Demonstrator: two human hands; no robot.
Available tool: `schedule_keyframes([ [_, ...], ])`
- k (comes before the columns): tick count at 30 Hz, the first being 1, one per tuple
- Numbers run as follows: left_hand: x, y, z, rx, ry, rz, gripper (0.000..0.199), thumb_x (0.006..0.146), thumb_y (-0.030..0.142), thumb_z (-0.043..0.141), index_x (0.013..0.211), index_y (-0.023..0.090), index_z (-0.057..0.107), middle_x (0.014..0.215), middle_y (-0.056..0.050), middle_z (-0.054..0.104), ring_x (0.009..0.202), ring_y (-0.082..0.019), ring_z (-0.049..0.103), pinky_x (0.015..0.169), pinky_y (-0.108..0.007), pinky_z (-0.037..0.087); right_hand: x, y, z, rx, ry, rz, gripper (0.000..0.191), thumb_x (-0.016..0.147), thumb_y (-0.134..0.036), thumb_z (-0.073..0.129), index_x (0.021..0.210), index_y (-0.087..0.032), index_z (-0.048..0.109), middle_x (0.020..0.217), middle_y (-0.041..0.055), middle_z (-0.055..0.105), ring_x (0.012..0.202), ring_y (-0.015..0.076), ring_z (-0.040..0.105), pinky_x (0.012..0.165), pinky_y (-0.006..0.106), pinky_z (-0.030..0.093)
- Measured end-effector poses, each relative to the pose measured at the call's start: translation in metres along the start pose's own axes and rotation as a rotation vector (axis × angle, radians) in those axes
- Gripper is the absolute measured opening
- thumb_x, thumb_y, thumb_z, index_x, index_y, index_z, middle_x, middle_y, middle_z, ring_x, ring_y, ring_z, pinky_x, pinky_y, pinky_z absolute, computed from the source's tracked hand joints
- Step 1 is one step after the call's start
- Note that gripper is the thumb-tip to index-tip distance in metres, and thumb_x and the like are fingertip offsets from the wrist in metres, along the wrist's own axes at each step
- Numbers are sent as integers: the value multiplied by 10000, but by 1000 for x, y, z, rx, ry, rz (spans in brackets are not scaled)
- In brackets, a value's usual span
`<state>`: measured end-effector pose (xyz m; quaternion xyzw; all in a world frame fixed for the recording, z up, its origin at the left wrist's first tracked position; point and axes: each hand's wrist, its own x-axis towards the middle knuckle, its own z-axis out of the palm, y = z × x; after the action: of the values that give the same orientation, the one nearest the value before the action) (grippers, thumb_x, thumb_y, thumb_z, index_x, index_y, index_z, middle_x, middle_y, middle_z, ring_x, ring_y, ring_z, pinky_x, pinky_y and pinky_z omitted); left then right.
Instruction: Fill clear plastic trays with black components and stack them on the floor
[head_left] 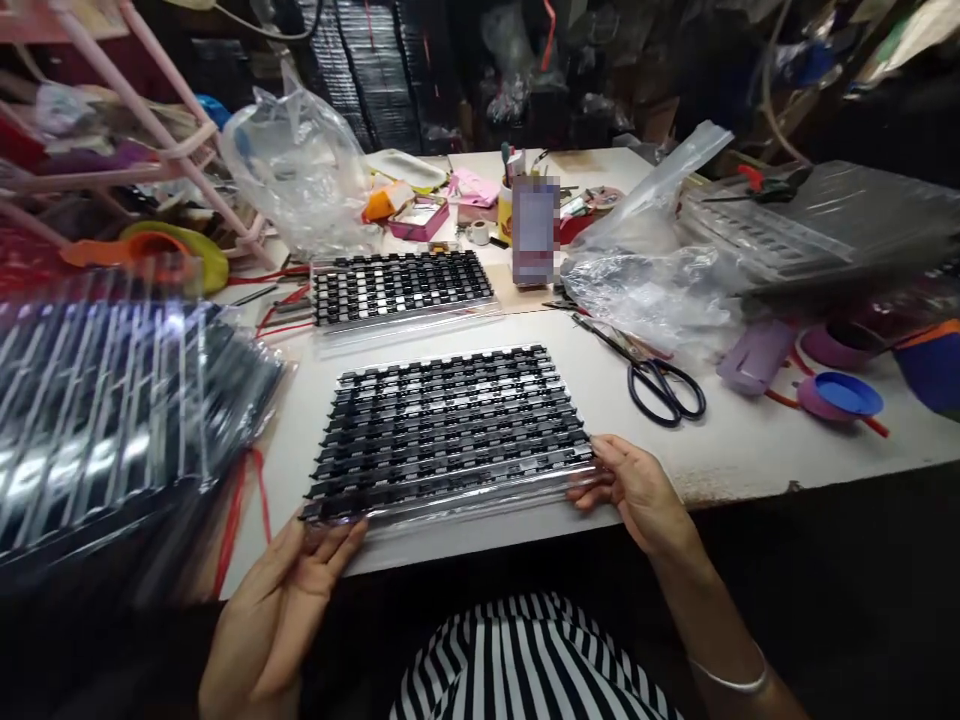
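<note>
A clear plastic tray filled with rows of small black parts [450, 420] is tilted over the white table, its near edge toward me. My left hand [289, 595] grips the tray's near left corner, thumb on top and fingers beneath. At the near right corner, my right hand [634, 490] pinches the edge the same way. A second tray with black and some white or silvery parts [401, 285] lies farther back on the table.
Black-handled scissors [666, 390] lie right of the tray. Stacked trays in plastic [112, 420] stand at the left, by a pink rack [180, 150]. Clear bags [660, 295], a phone-like device [535, 230], purple cups [836, 395] and a pink box [418, 218] sit around the white table [577, 355].
</note>
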<state>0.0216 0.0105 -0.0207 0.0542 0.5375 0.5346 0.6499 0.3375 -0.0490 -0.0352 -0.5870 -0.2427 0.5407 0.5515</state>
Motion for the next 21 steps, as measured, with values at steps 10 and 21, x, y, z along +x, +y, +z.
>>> schedule_keyframes([
  [10,-1,-7,-15,-84,-287,48,270,893,110,451,1090,163,627,933,-87,709,858,-194,669,867,-400,534,1,6,-5,-13,95,11,333,699,-461,709,799,-155,624,666,55,671,564,203,661,467,278,549],
  [21,-6,-3,-13,-123,-341,34,245,907,161,468,1107,169,609,1032,-87,700,935,-216,663,866,-396,529,1,12,-8,-54,152,11,305,657,-446,734,753,-172,639,659,71,697,557,208,663,464,274,563],
])
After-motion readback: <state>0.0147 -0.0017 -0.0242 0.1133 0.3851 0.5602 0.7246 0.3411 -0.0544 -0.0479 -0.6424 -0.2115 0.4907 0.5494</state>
